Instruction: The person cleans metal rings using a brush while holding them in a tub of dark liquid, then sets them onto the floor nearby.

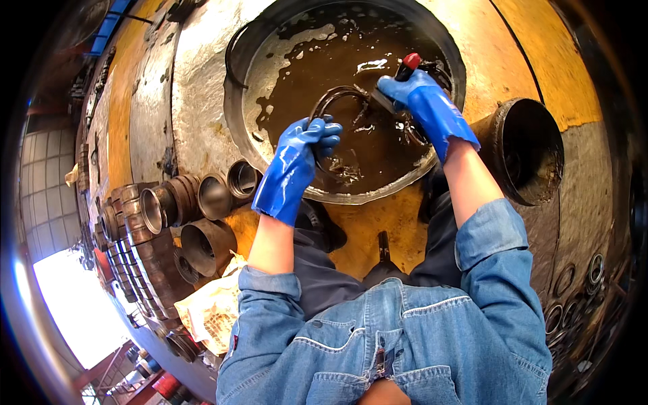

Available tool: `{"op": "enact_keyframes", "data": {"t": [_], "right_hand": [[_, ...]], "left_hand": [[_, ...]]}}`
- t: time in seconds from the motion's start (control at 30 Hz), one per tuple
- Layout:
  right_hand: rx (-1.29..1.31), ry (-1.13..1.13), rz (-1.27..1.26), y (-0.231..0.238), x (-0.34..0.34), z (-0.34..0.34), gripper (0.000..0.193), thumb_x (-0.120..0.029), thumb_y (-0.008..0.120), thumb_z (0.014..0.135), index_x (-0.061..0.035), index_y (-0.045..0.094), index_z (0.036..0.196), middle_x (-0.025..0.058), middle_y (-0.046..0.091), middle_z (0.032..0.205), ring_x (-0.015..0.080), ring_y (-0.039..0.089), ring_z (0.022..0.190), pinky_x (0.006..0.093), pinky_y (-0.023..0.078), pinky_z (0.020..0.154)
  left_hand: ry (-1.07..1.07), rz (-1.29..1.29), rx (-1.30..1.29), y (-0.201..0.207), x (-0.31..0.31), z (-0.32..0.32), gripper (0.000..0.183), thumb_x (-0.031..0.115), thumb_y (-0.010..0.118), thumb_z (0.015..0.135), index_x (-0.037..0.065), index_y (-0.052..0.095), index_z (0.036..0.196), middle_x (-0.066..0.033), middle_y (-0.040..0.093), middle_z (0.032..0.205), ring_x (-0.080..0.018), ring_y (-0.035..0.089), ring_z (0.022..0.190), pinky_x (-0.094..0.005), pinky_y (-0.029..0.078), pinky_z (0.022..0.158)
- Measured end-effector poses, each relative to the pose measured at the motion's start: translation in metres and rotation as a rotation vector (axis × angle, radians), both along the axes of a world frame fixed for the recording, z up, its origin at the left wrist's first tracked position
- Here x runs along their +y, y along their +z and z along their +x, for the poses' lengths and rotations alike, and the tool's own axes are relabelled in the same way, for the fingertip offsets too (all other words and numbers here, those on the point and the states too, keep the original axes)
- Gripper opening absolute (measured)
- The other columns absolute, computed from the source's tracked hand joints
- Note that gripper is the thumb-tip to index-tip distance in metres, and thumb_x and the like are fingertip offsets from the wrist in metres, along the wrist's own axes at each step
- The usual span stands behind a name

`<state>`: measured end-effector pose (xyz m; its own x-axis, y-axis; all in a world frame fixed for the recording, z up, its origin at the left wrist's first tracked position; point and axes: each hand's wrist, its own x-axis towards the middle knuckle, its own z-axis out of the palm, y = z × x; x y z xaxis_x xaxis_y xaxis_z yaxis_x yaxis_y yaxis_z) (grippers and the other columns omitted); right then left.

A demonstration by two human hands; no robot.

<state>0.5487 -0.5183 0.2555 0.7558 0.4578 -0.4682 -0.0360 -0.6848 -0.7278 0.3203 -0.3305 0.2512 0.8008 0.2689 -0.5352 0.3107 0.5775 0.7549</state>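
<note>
Both my hands wear blue rubber gloves over a wide round basin (351,198) of murky brown liquid. My left hand (300,145) is closed around thin dark rings (335,92), wet and glossy, which arch up over the liquid. In my right hand (412,91) is a brush with a red-tipped handle (411,60). Its dark lower part meets or nearly meets the right side of the rings; the bristles are hard to make out. More dark, shiny shapes lie in the liquid below my right hand, too unclear to name.
A large dark metal cylinder (533,152) lies open-ended right of the basin. Several metal sleeves (214,196) stand at the left, beside a crumpled pale sack (209,310). Rings (595,268) lie on the floor at lower right. Yellow and grey worn plates (499,40) surround the basin.
</note>
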Motion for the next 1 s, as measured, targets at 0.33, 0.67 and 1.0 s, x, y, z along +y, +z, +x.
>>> {"op": "enact_keyframes", "data": {"t": [0.33, 0.67, 1.0], "right_hand": [[0.042, 0.491, 0.322, 0.014, 0.083, -0.073, 0.026, -0.037, 0.070, 0.087, -0.0124, 0.078, 0.087, 0.0086, 0.074, 0.080, 0.0152, 0.067, 0.071, 0.0310, 0.055, 0.072], [0.173, -0.205, 0.380, -0.006, 0.029, -0.053, 0.048, -0.045, 0.064, 0.089, 0.0028, 0.070, 0.093, 0.0149, 0.070, 0.090, 0.0213, 0.062, 0.081, 0.0353, 0.049, 0.077], [-0.040, -0.252, 0.025, -0.033, 0.036, -0.035, 0.047, -0.043, 0.067, 0.090, 0.0011, 0.074, 0.102, 0.0118, 0.073, 0.086, 0.0226, 0.065, 0.079, 0.0389, 0.053, 0.079]], "left_hand": [[0.003, 0.282, 0.065, -0.002, 0.007, -0.019, 0.034, 0.006, 0.064, 0.095, 0.000, 0.068, 0.128, -0.0052, 0.073, 0.112, -0.0145, 0.067, 0.092, -0.0280, 0.051, 0.082], [0.045, 0.233, 0.028, -0.011, 0.010, -0.019, 0.042, 0.003, 0.066, 0.097, -0.001, 0.062, 0.138, -0.0120, 0.074, 0.125, -0.0194, 0.071, 0.104, -0.0300, 0.055, 0.090], [0.095, 0.167, 0.036, -0.016, 0.015, -0.018, 0.040, 0.002, 0.066, 0.091, -0.003, 0.064, 0.131, -0.0118, 0.076, 0.116, -0.0195, 0.072, 0.095, -0.0307, 0.054, 0.086]]}}
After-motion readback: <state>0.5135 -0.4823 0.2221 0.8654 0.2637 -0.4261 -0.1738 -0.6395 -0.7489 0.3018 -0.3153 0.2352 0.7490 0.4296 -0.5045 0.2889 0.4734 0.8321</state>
